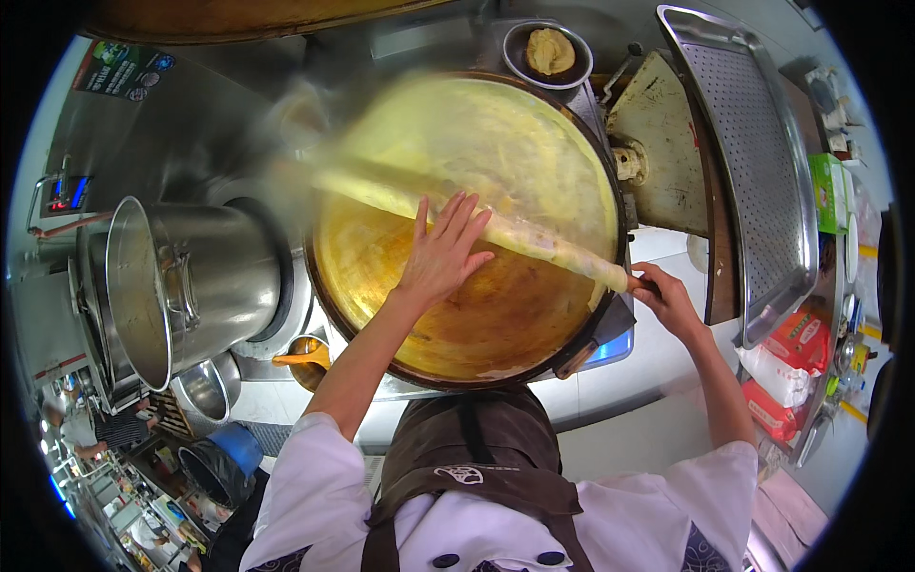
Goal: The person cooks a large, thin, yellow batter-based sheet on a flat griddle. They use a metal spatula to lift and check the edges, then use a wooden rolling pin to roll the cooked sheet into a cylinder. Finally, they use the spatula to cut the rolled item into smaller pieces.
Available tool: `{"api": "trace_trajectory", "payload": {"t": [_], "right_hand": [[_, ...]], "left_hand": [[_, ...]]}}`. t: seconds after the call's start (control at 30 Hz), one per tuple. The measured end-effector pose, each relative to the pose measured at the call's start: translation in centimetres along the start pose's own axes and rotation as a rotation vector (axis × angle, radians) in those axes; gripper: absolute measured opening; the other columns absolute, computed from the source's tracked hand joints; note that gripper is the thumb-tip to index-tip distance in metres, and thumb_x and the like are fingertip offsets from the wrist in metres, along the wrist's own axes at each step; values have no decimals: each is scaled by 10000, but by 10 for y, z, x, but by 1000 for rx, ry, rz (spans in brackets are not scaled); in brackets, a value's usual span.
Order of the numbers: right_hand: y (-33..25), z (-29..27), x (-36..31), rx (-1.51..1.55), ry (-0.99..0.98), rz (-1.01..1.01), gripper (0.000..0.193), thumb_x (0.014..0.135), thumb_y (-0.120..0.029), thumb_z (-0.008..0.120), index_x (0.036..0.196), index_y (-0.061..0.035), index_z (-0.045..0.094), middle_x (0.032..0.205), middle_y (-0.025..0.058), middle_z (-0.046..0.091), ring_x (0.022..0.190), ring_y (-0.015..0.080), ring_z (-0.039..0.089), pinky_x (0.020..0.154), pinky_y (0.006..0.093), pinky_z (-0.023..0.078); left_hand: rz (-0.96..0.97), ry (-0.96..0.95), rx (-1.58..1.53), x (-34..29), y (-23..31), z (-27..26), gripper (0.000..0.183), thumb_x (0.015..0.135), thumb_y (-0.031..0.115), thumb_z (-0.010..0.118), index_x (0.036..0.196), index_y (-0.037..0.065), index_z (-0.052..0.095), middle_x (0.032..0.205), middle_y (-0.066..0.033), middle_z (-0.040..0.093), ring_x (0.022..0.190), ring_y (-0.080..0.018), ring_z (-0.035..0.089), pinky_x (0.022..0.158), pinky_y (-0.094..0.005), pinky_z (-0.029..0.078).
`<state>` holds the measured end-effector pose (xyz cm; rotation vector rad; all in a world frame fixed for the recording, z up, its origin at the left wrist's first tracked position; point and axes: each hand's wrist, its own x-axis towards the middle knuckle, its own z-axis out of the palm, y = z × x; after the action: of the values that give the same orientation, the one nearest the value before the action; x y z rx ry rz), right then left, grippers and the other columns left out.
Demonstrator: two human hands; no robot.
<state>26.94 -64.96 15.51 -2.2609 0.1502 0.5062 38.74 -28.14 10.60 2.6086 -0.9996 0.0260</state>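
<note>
A wide round griddle lies in front of me, with its browned surface bare on the near side. A thin pale-yellow pancake sheet covers the far side, partly veiled by steam. Across the middle, a long roll of the sheet is wrapped around a stick and slants from far left to near right. My left hand rests on the roll with its fingers stretched out. At the griddle's right rim, my right hand grips the stick's bare wooden end. Steam blurs the roll's left end.
A tall steel pot stands left, near a small pan with an orange-brown handled tool. At the back is a bowl holding a dough-like lump. A perforated tray and red-and-white packages lie right. Another person is far left.
</note>
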Motion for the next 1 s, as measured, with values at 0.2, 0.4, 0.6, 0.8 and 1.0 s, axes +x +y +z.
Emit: {"api": "trace_trajectory", "payload": {"t": [0.2,0.4,0.6,0.8,1.0], "right_hand": [[-2,-12,3,-79,86,-159,369,755,-120,760,1083,-76,596,854,103,677,706,217,654,668,332,516],[6,-20,14,-61,163,-120,383,669,-81,818,995,-74,617,747,92,654,638,180,629,612,295,497],[-4,-39,28,-136,174,-165,347,681,-89,803,983,-87,632,738,78,656,663,181,642,625,283,501],[23,-14,18,-131,258,-202,356,699,-166,801,1017,-133,644,778,58,695,691,220,683,633,323,534],[31,36,-11,-201,365,-256,376,696,-84,789,1043,-116,646,890,52,691,723,214,674,653,295,542]], "left_hand": [[-19,-4,24,7,2,2,625,842,328,659,1382,132,412,1469,-83,365,1376,-252,321,1142,-566,126],[-56,16,92,21,-12,-2,716,782,284,712,1404,132,392,1464,-74,377,1374,-238,327,1151,-553,122],[-64,123,35,32,-33,-3,678,764,265,734,1360,122,445,1399,-70,456,1339,-246,381,1145,-527,159],[-46,64,-10,25,-32,-1,672,722,182,771,1322,105,479,1354,-79,493,1305,-252,423,1147,-495,181],[-17,-42,-17,9,-20,-4,693,712,218,779,1324,102,475,1338,-95,498,1288,-282,422,1151,-519,163]]}}
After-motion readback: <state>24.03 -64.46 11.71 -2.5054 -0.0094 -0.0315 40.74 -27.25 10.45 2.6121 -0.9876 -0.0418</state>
